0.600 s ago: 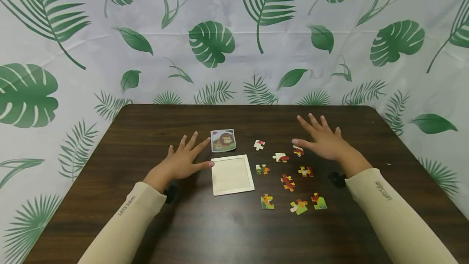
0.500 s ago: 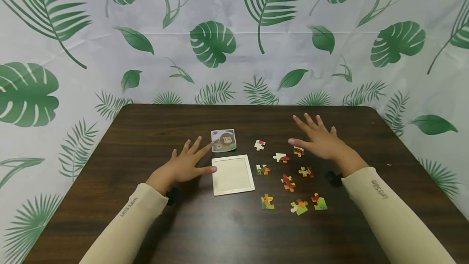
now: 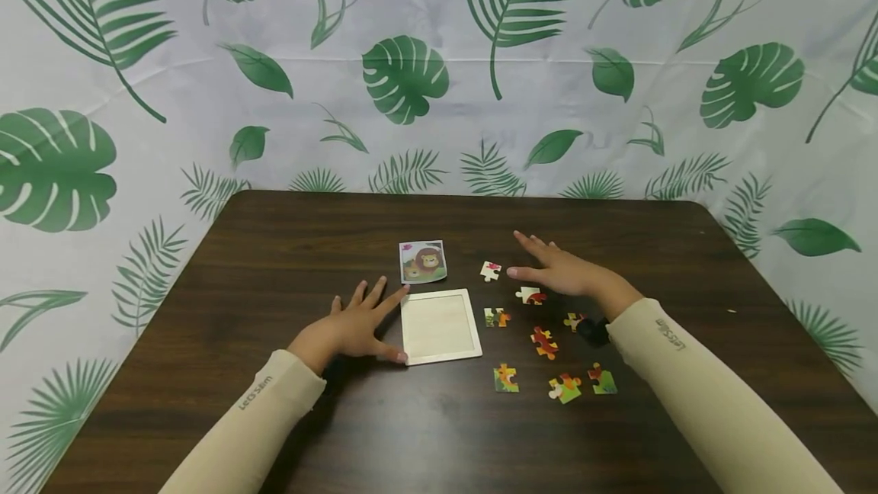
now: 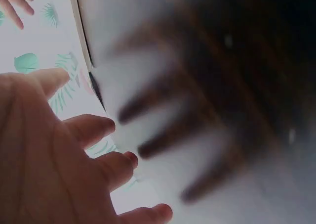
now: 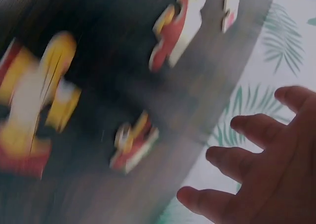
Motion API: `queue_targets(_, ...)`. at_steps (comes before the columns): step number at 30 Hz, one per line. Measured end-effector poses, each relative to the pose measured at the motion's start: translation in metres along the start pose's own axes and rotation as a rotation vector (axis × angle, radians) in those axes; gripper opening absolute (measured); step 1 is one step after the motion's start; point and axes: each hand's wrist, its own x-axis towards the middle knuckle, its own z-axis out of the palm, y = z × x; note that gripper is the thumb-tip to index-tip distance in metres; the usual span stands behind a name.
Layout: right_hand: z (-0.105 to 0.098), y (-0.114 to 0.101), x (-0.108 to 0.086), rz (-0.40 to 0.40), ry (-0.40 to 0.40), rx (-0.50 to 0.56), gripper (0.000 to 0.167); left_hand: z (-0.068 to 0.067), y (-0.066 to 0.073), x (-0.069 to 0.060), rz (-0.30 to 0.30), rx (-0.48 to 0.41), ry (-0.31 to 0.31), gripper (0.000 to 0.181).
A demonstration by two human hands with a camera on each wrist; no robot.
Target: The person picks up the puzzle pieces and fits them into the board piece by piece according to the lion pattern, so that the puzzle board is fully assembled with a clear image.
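Observation:
My left hand (image 3: pixel 346 332) reaches to the left side of a square pale puzzle tray (image 3: pixel 475 334), fingers spread. Its index fingertip and thumb tip meet the tray's left edge in the head view; firm contact cannot be told. The right hand (image 3: pixel 565 273) hovers over loose jigsaw pieces with straight fingers and holds nothing. Just left of its thumb lies a white piece with a pink flower (image 3: pixel 490 271). Below the hand is a white-and-red piece (image 3: pixel 530 296). A piece with an eye (image 5: pixel 133 142) shows in the right wrist view but is hidden under the hand in the head view.
A lion picture card (image 3: pixel 423 262) lies behind the tray. Several more pieces, including a red one (image 3: pixel 544 343) and a green-cornered one (image 3: pixel 602 380), are scattered right of the tray on the dark wooden table (image 3: pixel 439 448). A leaf-print cloth (image 3: pixel 439 120) hangs behind.
My right hand has moved left and lower, toward the flower piece. The left hand has come nearer and slightly right, to the tray's edge. The pieces lie where they were.

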Motion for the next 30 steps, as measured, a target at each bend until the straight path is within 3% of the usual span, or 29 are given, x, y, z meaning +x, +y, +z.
queue_targets(4,0.005,-0.004,0.011,-0.021,-0.018,0.018,0.089,0.002,0.001,0.001,0.006,-0.012,0.02,0.108)
queue_targets(12,0.014,-0.01,0.03,0.004,-0.02,-0.065,0.088,0.002,0.003,0.001,-0.012,-0.01,0.018,0.109)
queue_targets(30,0.031,-0.03,0.045,0.101,0.145,-0.119,0.076,0.007,0.004,0.006,-0.06,0.001,0.028,0.104)
